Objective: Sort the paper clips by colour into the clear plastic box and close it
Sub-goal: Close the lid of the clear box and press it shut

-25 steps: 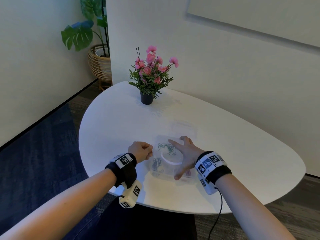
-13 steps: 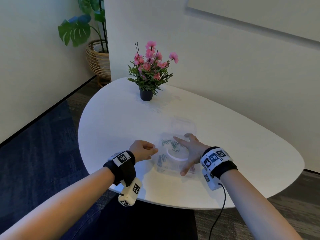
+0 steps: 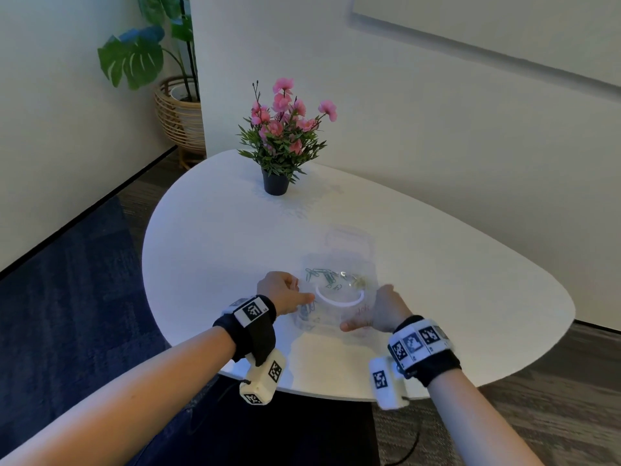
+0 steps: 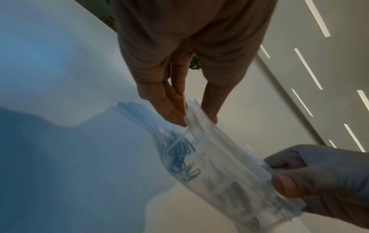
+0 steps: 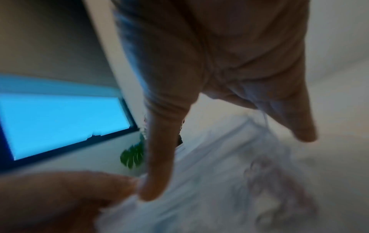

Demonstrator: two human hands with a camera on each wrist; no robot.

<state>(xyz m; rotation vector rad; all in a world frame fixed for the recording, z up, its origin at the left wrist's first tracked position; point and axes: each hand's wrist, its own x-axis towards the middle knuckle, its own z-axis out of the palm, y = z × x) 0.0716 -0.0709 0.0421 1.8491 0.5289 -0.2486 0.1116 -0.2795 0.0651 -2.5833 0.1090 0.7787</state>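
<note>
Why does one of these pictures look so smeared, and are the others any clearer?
The right wrist view is streaked with motion blur: the right hand and clear plastic box are smeared. The left wrist view is sharper but dim and blue-tinted, with a broad shadow on the table; blue paper clips still show. The head view is brightest, though the box nearly vanishes against the white table.

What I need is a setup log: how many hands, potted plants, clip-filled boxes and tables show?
Hands: 2, left hand, right hand
Potted plants: 2, pink flowers, leafy plant
Clip box: 1
Table: 1
Total: 6
</note>
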